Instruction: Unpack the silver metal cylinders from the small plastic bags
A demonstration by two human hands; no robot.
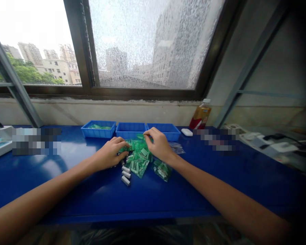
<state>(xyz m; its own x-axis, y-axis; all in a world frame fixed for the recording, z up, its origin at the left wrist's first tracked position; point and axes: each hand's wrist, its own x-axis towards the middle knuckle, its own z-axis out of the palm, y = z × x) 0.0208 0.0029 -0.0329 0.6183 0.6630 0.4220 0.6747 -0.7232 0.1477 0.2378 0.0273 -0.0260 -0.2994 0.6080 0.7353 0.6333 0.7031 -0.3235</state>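
Note:
Small green plastic bags [139, 165] with slim metal-looking pieces inside lie in a pile at the middle of the blue table. My left hand [112, 153] rests at the pile's left side, fingers curved over its edge and thumb apart from them. My right hand [156, 144] is above the back of the pile, thumb and forefinger pinched at the top of a green bag [140, 137]. Several silver cylinders [125, 180] lie in front of my left hand. Another green bag [162, 170] of metal pieces lies below my right wrist.
Behind the pile stand a left blue bin [85, 132] holding green bags, a middle blue bin [130, 135] and a right blue bin [173, 136]. Clear bags [177, 148] lie right of my hand. Farther right are a white case [187, 132] and a bottle [201, 115].

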